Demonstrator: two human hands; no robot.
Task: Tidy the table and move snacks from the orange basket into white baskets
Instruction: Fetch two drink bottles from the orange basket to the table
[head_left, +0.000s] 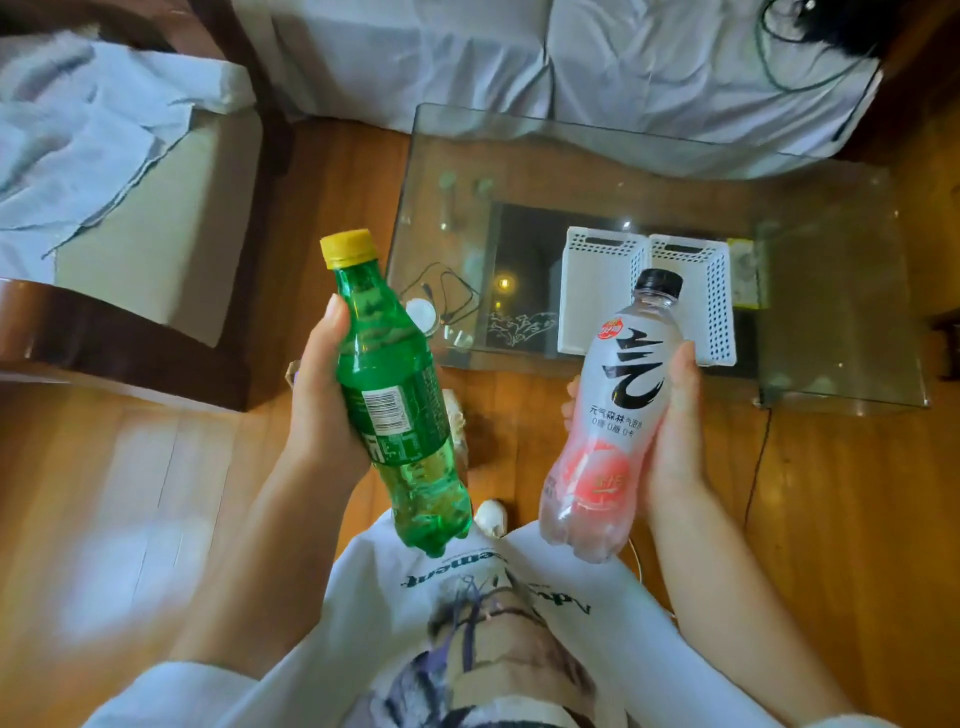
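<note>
My left hand (324, 400) grips a green plastic bottle (395, 405) with a yellow cap, held tilted above the floor. My right hand (672, 436) holds a clear bottle (608, 431) with a black cap and a white and pink label. Beyond the right bottle, two white perforated baskets (597, 291) stand side by side on the glass table (675, 156); the bottle hides part of the right one. No orange basket is in view.
A cable and a small round white object (422, 313) lie on the table's left part. An armchair with a pale cloth (93, 156) stands at left. A bed with white sheets (519, 52) is behind the table. Wooden floor surrounds everything.
</note>
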